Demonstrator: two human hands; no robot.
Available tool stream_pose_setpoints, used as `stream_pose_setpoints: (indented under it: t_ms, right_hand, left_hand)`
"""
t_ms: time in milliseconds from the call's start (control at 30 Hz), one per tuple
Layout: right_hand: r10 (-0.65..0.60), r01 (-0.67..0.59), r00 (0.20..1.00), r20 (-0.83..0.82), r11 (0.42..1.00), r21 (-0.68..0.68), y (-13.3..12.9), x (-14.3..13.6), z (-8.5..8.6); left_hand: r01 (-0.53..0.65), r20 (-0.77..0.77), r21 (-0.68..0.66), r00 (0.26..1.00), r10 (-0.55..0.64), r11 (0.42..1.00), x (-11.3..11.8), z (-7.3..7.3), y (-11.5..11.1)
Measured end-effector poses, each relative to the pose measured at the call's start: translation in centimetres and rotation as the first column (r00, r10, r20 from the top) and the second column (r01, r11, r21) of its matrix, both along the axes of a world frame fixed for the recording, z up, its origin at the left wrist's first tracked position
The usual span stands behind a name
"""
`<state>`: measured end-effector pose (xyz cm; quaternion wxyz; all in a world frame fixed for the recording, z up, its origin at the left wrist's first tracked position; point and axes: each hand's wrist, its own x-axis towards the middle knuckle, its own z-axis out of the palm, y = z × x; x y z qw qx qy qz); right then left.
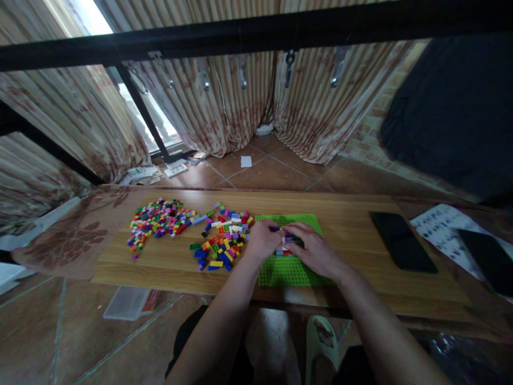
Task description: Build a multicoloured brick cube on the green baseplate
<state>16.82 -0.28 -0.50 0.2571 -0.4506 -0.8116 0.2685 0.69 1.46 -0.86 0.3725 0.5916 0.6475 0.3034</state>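
A green studded baseplate (296, 275) lies on the wooden board in front of me. On its middle sits a small build of toy building bricks (285, 250), with red, blue and white parts showing between my hands. My left hand (262, 240) reaches in from the left, its fingers closed at the build's left and far side. From the right, my right hand (312, 246) curls its thumb and fingers around the other side of the build. Both sets of fingertips nearly meet, and they hide most of the bricks they grip.
Left of the baseplate lies a spread of larger loose bricks (222, 240), with a dense pile of small bricks (158, 216) farther left. A black tablet (402, 240) rests at the right. A dark metal rail (256, 33) crosses above the board's far side.
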Motion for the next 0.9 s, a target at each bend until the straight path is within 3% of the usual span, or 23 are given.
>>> stream_pose_setpoints:
  t_ms: [367, 667, 767, 900]
  right_hand:
    - [0.020, -0.021, 0.999, 0.026, 1.000, 0.009, 0.1, 0.0, -0.2]
    - [0.000, 0.000, 1.000, -0.004, 1.000, -0.019, 0.0, 0.2, 0.1]
    - [-0.044, 0.042, 0.998, -0.051, 0.998, -0.049, 0.0, 0.6, 0.0]
    - [-0.145, 0.142, 0.986, -0.088, 0.989, -0.041, 0.3, 1.1, -0.4]
  left_hand:
    - [-0.010, 0.072, 0.004, 0.997, 0.010, 1.000, 0.1, -0.3, 0.5]
    - [0.140, 0.094, 0.090, 0.984, -0.149, 0.986, -0.6, 0.0, -0.3]
    - [0.187, 0.131, 0.092, 0.971, -0.198, 0.978, -1.1, -0.1, -0.2]
    - [0.130, 0.117, 0.107, 0.983, -0.142, 0.986, -1.3, -0.2, 0.3]
